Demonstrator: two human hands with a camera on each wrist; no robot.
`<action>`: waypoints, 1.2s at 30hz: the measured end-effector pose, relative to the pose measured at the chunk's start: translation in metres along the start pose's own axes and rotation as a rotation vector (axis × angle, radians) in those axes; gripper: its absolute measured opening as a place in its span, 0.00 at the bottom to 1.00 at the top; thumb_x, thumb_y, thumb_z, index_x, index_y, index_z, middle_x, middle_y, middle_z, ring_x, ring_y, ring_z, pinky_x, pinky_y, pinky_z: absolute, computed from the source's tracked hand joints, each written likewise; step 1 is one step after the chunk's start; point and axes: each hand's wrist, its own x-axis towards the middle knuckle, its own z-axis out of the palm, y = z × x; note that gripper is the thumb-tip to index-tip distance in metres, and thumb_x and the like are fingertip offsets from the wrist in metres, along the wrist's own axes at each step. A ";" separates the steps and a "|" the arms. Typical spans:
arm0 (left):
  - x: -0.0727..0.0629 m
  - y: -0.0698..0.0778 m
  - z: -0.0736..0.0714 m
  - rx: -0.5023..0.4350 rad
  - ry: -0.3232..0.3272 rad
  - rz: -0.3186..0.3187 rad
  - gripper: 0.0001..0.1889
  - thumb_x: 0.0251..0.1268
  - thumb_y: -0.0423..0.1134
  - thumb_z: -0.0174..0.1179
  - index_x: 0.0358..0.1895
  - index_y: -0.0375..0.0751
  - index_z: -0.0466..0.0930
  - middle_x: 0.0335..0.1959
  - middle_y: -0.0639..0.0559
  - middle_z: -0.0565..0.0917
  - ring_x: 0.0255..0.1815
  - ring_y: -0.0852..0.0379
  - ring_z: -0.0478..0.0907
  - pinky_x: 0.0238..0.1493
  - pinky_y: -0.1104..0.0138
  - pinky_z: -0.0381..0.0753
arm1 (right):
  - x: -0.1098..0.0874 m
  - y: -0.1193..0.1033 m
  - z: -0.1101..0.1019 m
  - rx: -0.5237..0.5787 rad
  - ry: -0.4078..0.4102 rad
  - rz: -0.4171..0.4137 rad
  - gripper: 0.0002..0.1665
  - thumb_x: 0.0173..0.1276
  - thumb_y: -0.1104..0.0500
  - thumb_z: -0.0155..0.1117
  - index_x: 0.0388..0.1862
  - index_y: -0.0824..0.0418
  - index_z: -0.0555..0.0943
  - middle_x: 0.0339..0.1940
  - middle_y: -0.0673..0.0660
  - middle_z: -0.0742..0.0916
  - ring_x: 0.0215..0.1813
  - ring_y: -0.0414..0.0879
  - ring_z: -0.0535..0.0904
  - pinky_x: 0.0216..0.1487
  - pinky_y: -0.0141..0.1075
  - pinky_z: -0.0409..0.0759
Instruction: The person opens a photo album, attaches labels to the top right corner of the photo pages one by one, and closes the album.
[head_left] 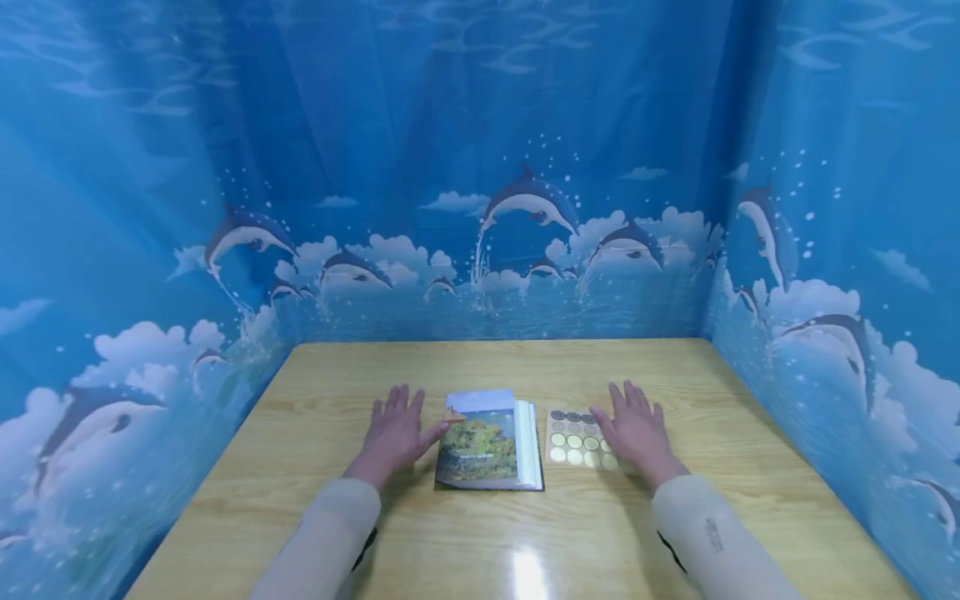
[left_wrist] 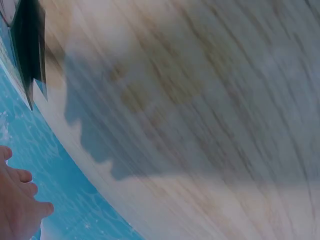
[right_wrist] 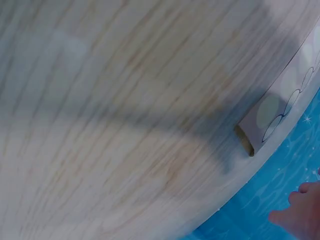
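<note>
nearest the viewer, two pale sleeves (head_left: 318,537) are lying over a wood-grain table (head_left: 450,546), the right one bearing dark lettering. beyond the cuffs, the left hand (head_left: 393,435) is showing wide, fingers straight and parted, and is gripping nothing; its thumb is pointing at the left edge of a book (head_left: 480,458); whether it is touching is not showing. the right hand (head_left: 637,429) is likewise appearing wide and empty, its thumb overlapping a sheet (head_left: 576,442) of circles in the head view; contact is not showing clearly. the book is lying flat between the hands, its cover picturing greenery, white pages showing along its right side. the sheet is lying just right of it, gold circles sitting nearer, dark ones farther. behind the table, a blue curtain (head_left: 420,117) is hanging, displaying dolphins and clouds.
</note>
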 end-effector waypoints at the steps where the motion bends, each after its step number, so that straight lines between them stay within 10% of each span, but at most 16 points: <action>1: -0.001 0.001 0.000 -0.001 -0.001 0.004 0.46 0.70 0.69 0.46 0.77 0.36 0.53 0.78 0.31 0.47 0.79 0.35 0.41 0.75 0.40 0.37 | 0.000 -0.002 0.001 0.003 -0.002 0.001 0.50 0.77 0.30 0.30 0.79 0.68 0.49 0.79 0.73 0.46 0.78 0.70 0.39 0.72 0.66 0.30; 36: -0.020 0.059 0.017 -0.012 -0.129 0.176 0.55 0.60 0.76 0.50 0.76 0.33 0.55 0.77 0.33 0.53 0.78 0.39 0.49 0.76 0.51 0.52 | -0.018 -0.078 0.056 0.125 -0.087 -0.150 0.35 0.81 0.44 0.42 0.77 0.64 0.60 0.79 0.66 0.58 0.79 0.62 0.50 0.75 0.63 0.40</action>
